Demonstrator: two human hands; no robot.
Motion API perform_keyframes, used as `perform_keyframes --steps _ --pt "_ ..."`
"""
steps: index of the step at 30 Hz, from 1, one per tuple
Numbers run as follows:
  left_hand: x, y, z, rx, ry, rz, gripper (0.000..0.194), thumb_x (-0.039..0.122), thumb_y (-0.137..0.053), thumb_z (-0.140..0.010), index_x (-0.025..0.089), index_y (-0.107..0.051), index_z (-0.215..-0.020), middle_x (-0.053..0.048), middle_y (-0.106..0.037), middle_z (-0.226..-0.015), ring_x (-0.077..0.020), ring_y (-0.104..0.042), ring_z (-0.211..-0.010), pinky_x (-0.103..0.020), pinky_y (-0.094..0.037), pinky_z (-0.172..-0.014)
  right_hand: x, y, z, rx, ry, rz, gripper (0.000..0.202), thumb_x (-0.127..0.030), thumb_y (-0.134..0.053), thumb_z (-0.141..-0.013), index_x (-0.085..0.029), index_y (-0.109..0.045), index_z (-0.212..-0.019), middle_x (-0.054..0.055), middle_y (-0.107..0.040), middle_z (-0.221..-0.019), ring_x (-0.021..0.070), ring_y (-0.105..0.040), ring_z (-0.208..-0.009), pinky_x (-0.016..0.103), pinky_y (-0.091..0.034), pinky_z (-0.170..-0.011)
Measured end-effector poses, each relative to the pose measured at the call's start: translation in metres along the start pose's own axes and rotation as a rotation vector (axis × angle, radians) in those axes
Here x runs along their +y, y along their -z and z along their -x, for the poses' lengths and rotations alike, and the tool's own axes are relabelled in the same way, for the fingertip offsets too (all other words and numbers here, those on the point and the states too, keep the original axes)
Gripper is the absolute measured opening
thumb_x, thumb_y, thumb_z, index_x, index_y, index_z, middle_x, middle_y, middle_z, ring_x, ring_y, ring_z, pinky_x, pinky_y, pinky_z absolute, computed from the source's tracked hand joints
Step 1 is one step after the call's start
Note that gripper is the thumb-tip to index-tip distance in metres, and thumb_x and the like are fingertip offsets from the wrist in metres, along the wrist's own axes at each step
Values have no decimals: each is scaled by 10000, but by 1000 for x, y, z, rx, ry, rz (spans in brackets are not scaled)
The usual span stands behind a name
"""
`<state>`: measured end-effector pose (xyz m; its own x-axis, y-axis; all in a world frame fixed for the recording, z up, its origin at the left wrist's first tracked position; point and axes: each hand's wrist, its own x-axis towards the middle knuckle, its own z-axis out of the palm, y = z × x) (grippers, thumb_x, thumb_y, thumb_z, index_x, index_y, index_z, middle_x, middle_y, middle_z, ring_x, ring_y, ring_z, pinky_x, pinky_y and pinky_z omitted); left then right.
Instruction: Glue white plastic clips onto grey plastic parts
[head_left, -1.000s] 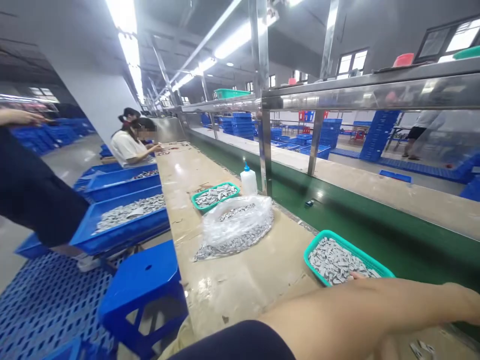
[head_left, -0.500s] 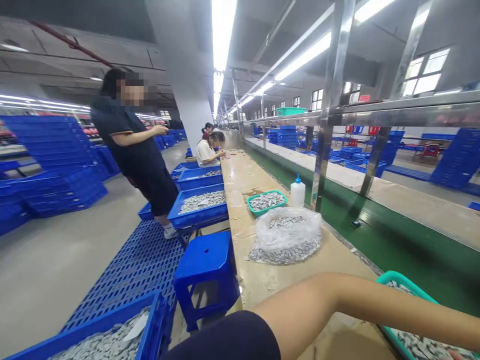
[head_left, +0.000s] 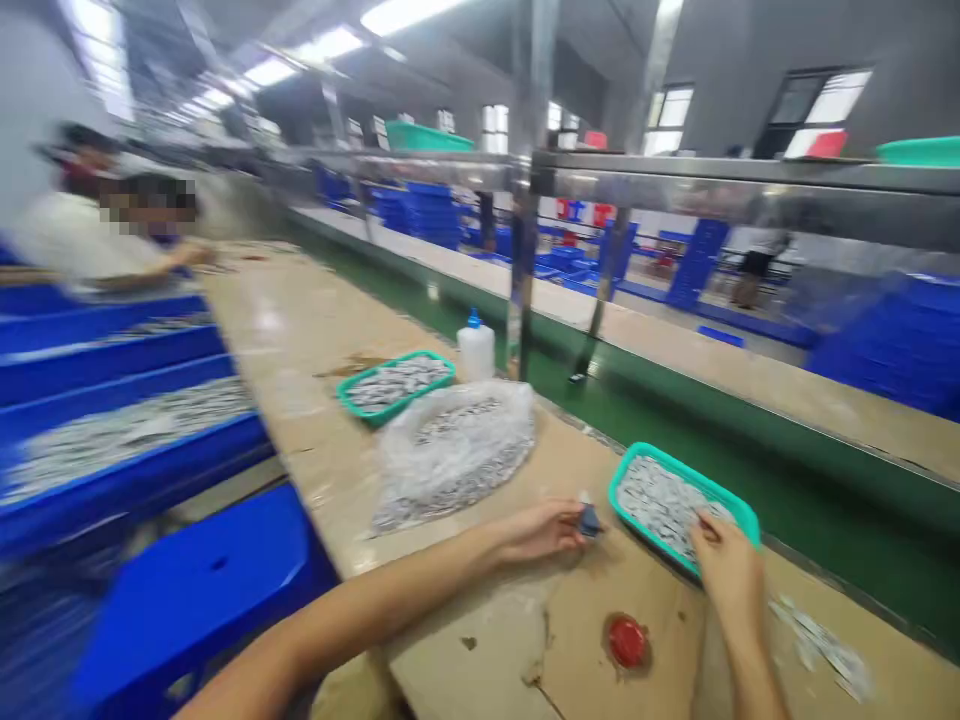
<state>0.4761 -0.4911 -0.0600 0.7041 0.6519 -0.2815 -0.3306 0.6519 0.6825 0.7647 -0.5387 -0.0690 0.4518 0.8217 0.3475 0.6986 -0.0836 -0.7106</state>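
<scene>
Compared with half a second earlier, the view has swung down and right: the standing person at frame left is gone, and both hands, previously cut off, now show at lower centre. The left half of the frame, with a seated person (head_left: 90,235) and blue bins (head_left: 127,440), is motion-blurred. On the surface (head_left: 300,330), the left hand (head_left: 541,530) has its grip closed on a small dark blue part (head_left: 589,520), too small to identify, just left of the teal tray (head_left: 742,515). The right hand (head_left: 724,565) rests over the tray's near corner among small grey pieces (head_left: 652,500); whether its grip is open or closed cannot be told. A red cap (head_left: 627,640) lies below.
</scene>
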Motion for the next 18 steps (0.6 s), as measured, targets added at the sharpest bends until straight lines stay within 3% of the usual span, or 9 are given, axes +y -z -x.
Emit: perform_keyframes --steps 2,8,10,13,18 --pt "1 7 -2 20 15 8 396 329 -827 -747 106 -644 -1018 -152 -700 -1041 -117 -622 -741 -206 -449 -706 -16 1 10 73 -13 -66 518 -493 -481 -722 -117 -778 -918 186 -730 -862 273 -670 -702 412 -550 -683" --pt "-3 2 -7 -23 54 -69 358 324 -810 -776 121 -606 -989 -141 -696 -1055 -111 -619 -683 -233 -447 -686 -35 12 56 95 -72 -135 483 -504 -511 -845 -145 -750 -1063 162 -711 -1078 240 -688 -801 374 -565 -768" --pt "-6 0 -5 -60 68 -99 353 312 -819 -764 132 -604 -979 -127 -688 -1090 -126 -648 -724 -237 -468 -709 -36 16 76 89 -152 -214 478 -535 -553 -847 -163 -745 -1078 156 -709 -1107 260 -692 -863 389 -565 -803" --pt "-7 2 -2 -65 65 -120 346 303 -844 -731 135 -626 -941 -90 -688 -1065 -187 -687 -874 -283 -501 -866 -37 14 100 57 -279 -328 511 -569 -589 -839 -168 -731 -1123 144 -730 -1060 281 -691 -909 412 -562 -837" --pt "-1 14 6 22 87 -117 474 277 -900 -646 133 -672 -1037 -78 -697 -980 -247 -678 -973 -343 -499 -970 -41 2 111 91 -388 -494 560 -586 -638 -816 -160 -714 -1172 130 -734 -1064 263 -693 -892 397 -562 -854"
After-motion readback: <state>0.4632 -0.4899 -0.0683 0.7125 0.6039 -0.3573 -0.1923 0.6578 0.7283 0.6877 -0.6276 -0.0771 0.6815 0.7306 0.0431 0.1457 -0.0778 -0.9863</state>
